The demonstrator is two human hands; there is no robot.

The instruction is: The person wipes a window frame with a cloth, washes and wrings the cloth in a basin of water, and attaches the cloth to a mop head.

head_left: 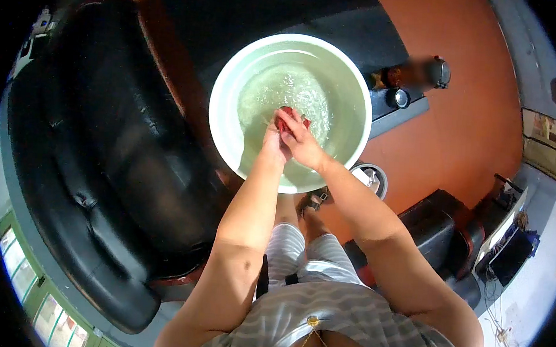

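While the left hand (pixel 271 138) held the red item (pixel 286 109), its fingertips mostly hidden, the right hand (pixel 301 142) lay across it, fingers closed narrowly over the same item; both were together above the near-centre of the pale tub (pixel 221 114); whether the item touched water could not be told; rippled, bright-flecked water (pixel 289 80) lay just beyond; black sofa (pixel 123 134) stood left; black table (pixel 286 10) far.
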